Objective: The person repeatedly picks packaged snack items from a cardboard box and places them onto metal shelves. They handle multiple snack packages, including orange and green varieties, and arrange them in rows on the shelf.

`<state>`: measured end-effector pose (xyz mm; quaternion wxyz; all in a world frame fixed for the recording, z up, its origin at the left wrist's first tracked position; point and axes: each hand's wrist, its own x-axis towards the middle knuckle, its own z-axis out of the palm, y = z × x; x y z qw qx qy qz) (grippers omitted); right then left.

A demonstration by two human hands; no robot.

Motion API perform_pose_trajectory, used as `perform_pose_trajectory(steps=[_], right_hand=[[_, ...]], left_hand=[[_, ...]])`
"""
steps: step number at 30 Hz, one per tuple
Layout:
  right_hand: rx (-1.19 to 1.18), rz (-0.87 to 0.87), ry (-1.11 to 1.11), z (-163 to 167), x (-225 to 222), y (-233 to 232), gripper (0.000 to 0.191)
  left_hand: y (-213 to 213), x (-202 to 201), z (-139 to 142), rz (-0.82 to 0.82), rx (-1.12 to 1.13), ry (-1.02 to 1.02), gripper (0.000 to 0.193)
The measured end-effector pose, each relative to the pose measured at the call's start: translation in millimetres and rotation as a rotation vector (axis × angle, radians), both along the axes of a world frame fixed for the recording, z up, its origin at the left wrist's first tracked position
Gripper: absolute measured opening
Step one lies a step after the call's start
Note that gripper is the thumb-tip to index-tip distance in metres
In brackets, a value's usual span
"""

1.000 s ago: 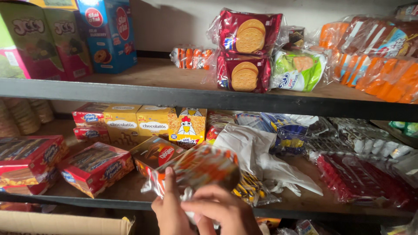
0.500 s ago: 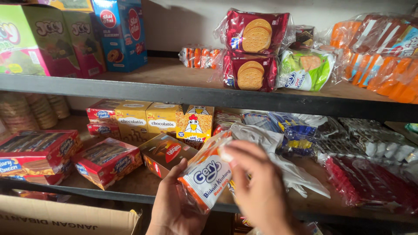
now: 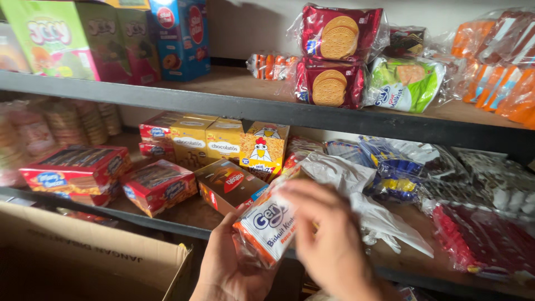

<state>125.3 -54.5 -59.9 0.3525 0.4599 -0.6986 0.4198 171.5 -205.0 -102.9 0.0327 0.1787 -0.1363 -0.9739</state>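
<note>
Tilted further upright, orange biscuit pack point(image 3: 267, 226) sits between both hands point(image 3: 329, 245).

My pack point(image 3: 271, 227) is orange and white; maroon biscuit bags point(image 3: 339, 34) on the grey shelf point(image 3: 223, 106); yellow boxes point(image 3: 206, 142) below.

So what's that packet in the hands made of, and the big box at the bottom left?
The biscuit packet looks like thin glossy plastic film: it crinkles and catches light where the left hand grips it. The right hand is blurred over it. The brown box looks like matte corrugated cardboard, judging by its folded flap.
</note>
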Motion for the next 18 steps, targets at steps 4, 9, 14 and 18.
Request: perform_pose_trajectory(steps=[4,9,14,18], right_hand=[[-0.005,-0.058,-0.055,5,-24,18,0.025],[-0.038,0.018,-0.138,-9,-3,7,0.027],[-0.140,0.356,0.139,-30,47,-25,0.013],[0.058,0.322,0.146,-31,57,-55,0.031]], left_hand=[[23,19,11,0.057,0.034,-0.042,0.045],[20,31,5,0.122,0.057,-0.041,0.042],[-20,42,-6,0.080,0.046,0.007,0.047],[-58,59,-7,0.051,-0.015,0.059,0.046]])
